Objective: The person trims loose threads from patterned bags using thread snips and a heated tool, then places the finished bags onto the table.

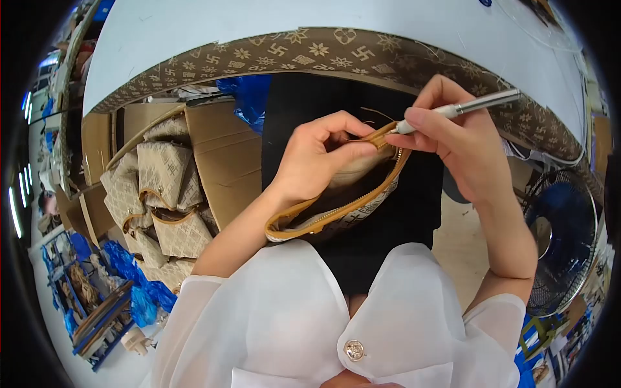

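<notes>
A beige patterned zip bag [365, 215] with tan trim lies over my lap, its mouth gaping and its zipper [346, 212] undone. My left hand [309, 155] is closed on the bag's far end, thumb and fingers pinching the tan trim [381, 137]. In my right hand [462, 145] is a white and silver pen-like tool [446, 111], gripped the way one holds a pen. The tool's thin tip points left and meets the trim near the zipper end; whether it touches cannot be made out. Much of the bag's inside is in shadow.
A white table [194, 32] with a brown patterned edge curves ahead of me. To the left, a cardboard box [223, 158] holds several similar beige bags [165, 174]. A black fan [559, 239] stands close to my right elbow. Blue plastic [244, 97] hangs under the table.
</notes>
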The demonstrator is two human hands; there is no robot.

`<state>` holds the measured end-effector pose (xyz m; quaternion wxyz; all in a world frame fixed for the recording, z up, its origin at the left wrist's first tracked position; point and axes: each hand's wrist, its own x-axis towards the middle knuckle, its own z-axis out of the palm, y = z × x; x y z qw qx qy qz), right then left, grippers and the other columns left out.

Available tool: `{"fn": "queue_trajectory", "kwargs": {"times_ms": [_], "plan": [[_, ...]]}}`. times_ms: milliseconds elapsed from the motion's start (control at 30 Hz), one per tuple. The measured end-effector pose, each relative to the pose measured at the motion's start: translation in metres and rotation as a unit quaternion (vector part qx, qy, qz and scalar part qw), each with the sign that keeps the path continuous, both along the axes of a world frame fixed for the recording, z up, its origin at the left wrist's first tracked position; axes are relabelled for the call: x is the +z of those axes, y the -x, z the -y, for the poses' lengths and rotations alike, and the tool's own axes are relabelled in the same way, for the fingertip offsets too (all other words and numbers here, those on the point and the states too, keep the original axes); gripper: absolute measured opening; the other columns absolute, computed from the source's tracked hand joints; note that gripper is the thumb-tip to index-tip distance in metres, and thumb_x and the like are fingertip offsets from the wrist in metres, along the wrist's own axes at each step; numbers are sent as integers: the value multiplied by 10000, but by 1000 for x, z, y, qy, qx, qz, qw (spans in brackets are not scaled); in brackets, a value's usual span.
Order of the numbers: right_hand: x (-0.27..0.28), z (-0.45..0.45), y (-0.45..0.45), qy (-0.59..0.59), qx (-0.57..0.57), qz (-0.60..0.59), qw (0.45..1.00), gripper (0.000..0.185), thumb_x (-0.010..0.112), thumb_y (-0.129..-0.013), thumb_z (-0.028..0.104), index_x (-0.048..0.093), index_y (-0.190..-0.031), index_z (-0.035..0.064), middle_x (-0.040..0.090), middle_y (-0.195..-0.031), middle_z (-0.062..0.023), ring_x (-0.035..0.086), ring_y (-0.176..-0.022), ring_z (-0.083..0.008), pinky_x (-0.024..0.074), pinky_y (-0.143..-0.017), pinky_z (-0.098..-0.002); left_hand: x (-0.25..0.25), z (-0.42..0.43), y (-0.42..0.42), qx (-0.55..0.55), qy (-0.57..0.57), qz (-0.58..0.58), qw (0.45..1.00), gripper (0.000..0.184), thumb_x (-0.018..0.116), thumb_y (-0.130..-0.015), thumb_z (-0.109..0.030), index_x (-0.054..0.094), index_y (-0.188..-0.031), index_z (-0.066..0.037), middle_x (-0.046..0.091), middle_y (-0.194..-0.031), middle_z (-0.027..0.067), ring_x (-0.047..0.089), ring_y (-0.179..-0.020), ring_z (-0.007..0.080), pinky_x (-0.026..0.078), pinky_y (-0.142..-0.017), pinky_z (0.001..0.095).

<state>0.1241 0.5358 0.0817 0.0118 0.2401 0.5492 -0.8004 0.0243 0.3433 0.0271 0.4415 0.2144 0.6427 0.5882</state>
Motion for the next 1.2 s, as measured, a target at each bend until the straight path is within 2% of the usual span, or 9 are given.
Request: {"fn": "queue_trajectory", "kwargs": {"times_ms": [200,300,433,567,733,833,967,1100,1200], "plan": [[10,-2,14,-98,86,-23,991,175,684,-892,127,547,-838,33,564,-698,-5,580,-636,-67,589,-747,-283,-1,1,-9,74,13,-73,994,122,655,-952,-111,655,-928,9,658,-784,1,563,-727,38,475,-678,216],[17,-2,25,-197,147,-82,966,195,707,-869,151,551,-813,48,577,-674,-2,575,-627,-55,509,-613,-215,-8,6,-6,69,7,-49,996,133,646,-963,-120,657,-944,11,660,-797,-4,565,-748,25,475,-684,210],[9,2,32,-230,138,-41,963,208,710,-864,166,551,-787,55,587,-666,-1,571,-623,-46,436,-560,-192,-11,6,-11,118,-21,-66,991,134,642,-968,-125,655,-941,5,657,-822,-5,560,-744,25,471,-688,206],[5,0,32,-272,156,-45,948,175,687,-835,172,594,-800,28,590,-630,-14,579,-588,-78,455,-549,-228,-11,8,-13,146,-86,-4,986,123,654,-957,-112,674,-940,8,639,-883,8,569,-769,37,467,-696,198],[4,1,37,-306,162,-32,938,169,677,-800,156,590,-754,19,576,-615,-28,577,-578,-93,457,-541,-244,-18,15,-3,100,-113,-16,989,109,660,-949,-89,695,-937,14,616,-934,27,586,-807,60,478,-720,200],[5,-2,41,-349,220,-22,911,216,702,-854,145,537,-760,44,565,-656,13,557,-611,-42,442,-558,-200,-16,16,-1,89,-115,27,989,102,662,-942,-67,709,-940,24,601,-951,33,601,-821,79,487,-739,207],[-2,-3,46,-369,236,-18,899,219,700,-852,138,534,-748,42,558,-649,15,569,-622,-43,439,-562,-199,-20,16,1,97,-112,60,987,104,658,-942,-63,714,-937,24,605,-954,34,603,-828,89,489,-752,214],[2,-3,48,-329,232,-24,915,213,695,-854,133,537,-746,40,580,-663,8,578,-624,-46,439,-566,-195,-14,15,4,92,-91,96,987,116,657,-944,-70,716,-937,29,616,-982,42,608,-842,97,487,-756,220],[0,-7,52,-293,210,-9,933,212,694,-854,135,539,-744,42,596,-672,2,580,-620,-47,440,-561,-194,-14,14,15,50,-108,56,991,111,672,-931,-75,732,-925,18,629,-985,46,614,-849,100,487,-768,222]]}}
